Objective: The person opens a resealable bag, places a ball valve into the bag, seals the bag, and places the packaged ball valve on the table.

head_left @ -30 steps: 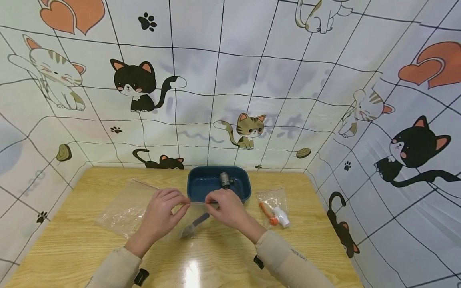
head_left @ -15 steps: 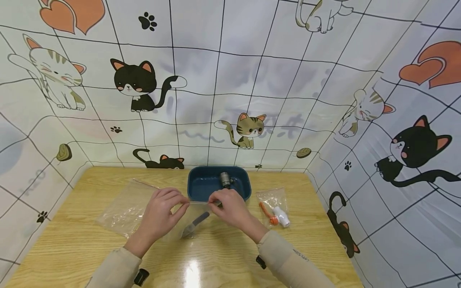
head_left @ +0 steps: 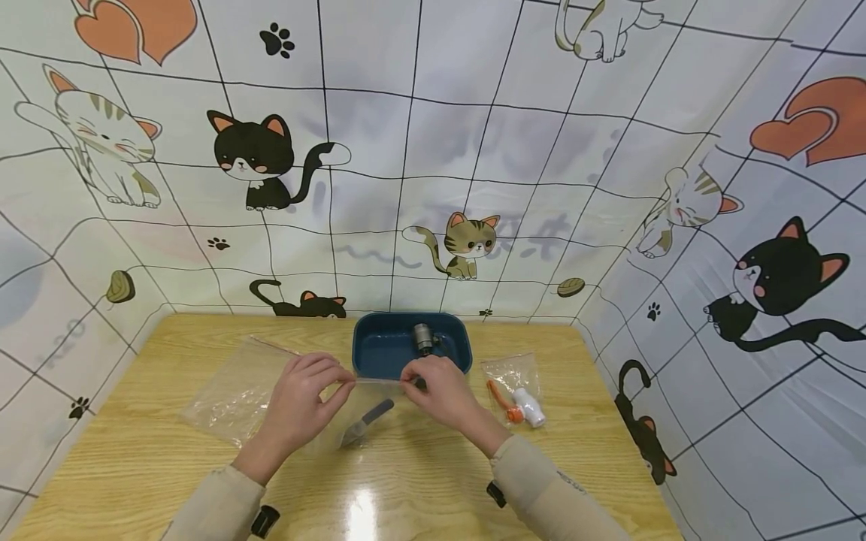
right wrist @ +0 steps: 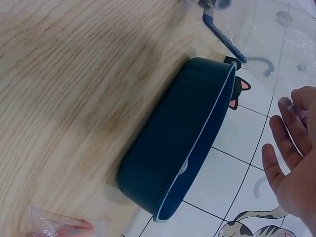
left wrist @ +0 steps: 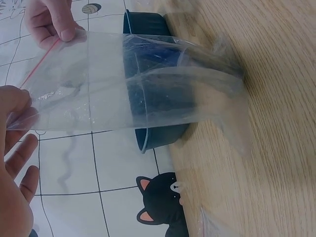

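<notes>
A clear zip bag (left wrist: 103, 84) with a red seal line hangs upright between my hands, its bottom at the table. My left hand (head_left: 304, 398) pinches the left end of its top edge between thumb and fingers. At the seal further right, the thumb and fingertips of my right hand (head_left: 440, 394) pinch the edge. Inside the bag lies a metal fitting with a long blue-grey lever handle (head_left: 376, 411), like a valve. The handle also shows in the right wrist view, with the fitting's metal end (right wrist: 207, 4) at the top border.
Behind the hands stands a dark blue basin (head_left: 365, 361) holding a grey metal cylinder (head_left: 422, 336). To the right lies a small clear bag (head_left: 510, 367) with an orange-handled piece (head_left: 506, 402) and a white piece (head_left: 529, 408). Another clear bag (head_left: 226, 394) lies flat at left.
My right hand has slid to the right along the bag's top edge, so more of the edge shows between the hands. The left hand has stayed nearly still.
</notes>
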`<state>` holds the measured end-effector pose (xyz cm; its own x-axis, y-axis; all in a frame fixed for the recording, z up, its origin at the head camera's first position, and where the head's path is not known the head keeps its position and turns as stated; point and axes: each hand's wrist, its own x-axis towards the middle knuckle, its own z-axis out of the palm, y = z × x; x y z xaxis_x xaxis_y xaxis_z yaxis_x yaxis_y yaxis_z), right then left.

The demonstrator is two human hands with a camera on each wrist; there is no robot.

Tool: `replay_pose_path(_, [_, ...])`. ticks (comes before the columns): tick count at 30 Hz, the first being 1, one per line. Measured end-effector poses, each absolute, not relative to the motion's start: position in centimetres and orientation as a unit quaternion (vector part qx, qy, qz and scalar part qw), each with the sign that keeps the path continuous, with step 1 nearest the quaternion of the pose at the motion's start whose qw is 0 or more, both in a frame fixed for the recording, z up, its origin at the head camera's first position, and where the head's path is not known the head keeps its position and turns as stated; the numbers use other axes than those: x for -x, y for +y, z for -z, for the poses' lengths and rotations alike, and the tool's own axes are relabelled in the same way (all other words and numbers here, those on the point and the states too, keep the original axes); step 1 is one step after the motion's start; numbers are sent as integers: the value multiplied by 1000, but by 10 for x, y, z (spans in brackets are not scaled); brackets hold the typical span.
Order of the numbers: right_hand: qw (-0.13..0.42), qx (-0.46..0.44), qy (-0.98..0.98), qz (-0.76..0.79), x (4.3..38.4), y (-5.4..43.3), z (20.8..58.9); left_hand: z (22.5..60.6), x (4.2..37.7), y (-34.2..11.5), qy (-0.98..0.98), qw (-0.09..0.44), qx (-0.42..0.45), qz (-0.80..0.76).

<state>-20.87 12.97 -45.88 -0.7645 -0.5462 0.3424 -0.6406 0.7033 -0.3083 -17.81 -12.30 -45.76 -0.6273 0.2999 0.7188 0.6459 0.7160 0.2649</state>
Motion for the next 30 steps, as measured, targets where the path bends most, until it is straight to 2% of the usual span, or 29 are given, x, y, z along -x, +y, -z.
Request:
replay_pose_path(12, [67,-301,-927,-215,210,137,459,457,178,-121,-860,344,275,257])
replay_pose_path(30, [104,-293,-939,-150,209,133,461,454,179,-125,-875,321,242,269])
